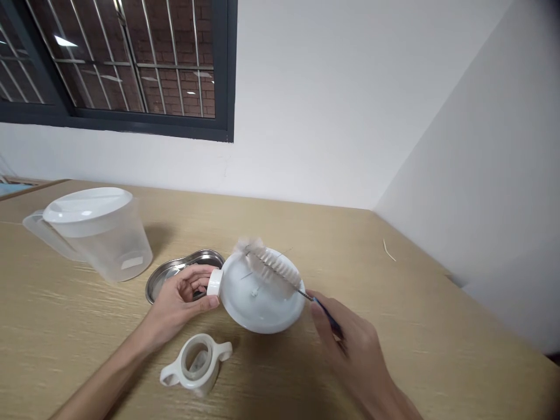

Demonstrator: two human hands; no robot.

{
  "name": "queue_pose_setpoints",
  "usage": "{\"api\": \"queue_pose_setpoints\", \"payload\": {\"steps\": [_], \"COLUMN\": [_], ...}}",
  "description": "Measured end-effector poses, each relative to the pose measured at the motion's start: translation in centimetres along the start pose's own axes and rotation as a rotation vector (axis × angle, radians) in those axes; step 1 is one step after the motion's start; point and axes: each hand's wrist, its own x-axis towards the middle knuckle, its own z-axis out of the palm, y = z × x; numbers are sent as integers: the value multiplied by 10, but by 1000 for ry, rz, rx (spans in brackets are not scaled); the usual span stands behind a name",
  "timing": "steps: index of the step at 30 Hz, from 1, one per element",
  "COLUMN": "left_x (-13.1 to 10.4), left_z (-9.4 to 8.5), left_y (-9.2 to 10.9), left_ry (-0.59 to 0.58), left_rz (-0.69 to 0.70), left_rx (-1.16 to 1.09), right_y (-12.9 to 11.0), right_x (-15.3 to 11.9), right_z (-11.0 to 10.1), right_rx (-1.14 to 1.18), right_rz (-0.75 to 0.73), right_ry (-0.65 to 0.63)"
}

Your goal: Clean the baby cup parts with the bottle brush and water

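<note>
A round, pale bowl-like piece is held tilted above the table by its short white neck, which my left hand pinches between thumb and fingers. My right hand is closed around the dark blue handle of a bristle brush. The brush's white bristles lie across the upper part of the bowl-like piece; whether they touch it is hard to tell. Below my left hand, a white ring-shaped piece with two side handles stands on the table. A shiny metal kidney-shaped tray sits behind my left hand, partly hidden by it.
A translucent lidded pitcher stands at the left of the wooden table. A thin pale strip lies at the right. White walls meet behind the table, and a barred window is at the upper left.
</note>
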Motion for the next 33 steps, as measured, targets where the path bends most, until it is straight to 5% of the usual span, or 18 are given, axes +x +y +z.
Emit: {"api": "queue_pose_setpoints", "payload": {"steps": [4, 10, 16, 33], "left_x": [-1, -1, 0, 1], "left_z": [3, 5, 0, 3], "left_y": [5, 9, 9, 4], "left_ry": [8, 62, 4, 83], "left_rz": [-9, -36, -64, 68], "left_rx": [-39, -97, -16, -40], "right_y": [-4, 0, -3, -3], "right_x": [1, 2, 0, 1], "right_z": [0, 1, 5, -1], "right_rx": [52, -49, 15, 18], "right_rz": [-119, 5, -118, -45], "right_ry": [-40, 19, -47, 1]}}
